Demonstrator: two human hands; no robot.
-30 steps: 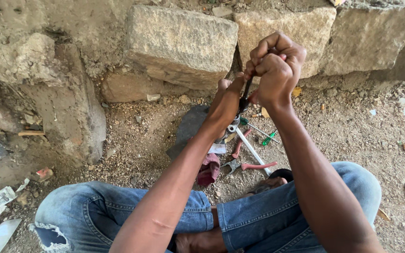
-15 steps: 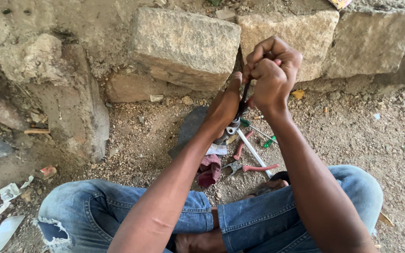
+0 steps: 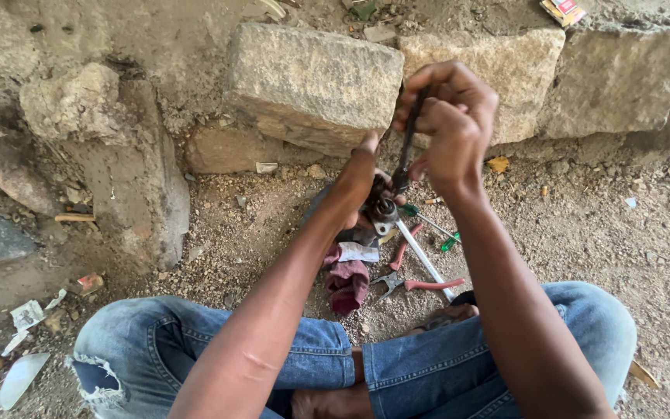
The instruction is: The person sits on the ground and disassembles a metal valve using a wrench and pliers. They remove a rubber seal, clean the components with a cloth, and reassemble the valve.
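- The right hand (image 3: 451,128) is closed in a fist around the upper end of a thin dark metal tool (image 3: 406,159), which stands almost upright.
- The left hand (image 3: 360,174) is just beside the tool's lower end and holds a small round dark metal part (image 3: 384,211); its fingers are mostly hidden.
- The tool's tip touches this part.
- Below the part, on the sandy ground, lie red-handled pliers (image 3: 412,281), a white plastic tube (image 3: 422,260), a dark red cloth (image 3: 348,283) and a green-handled screwdriver (image 3: 450,242).
- Behind the tool stands a large grey stone block (image 3: 312,81).
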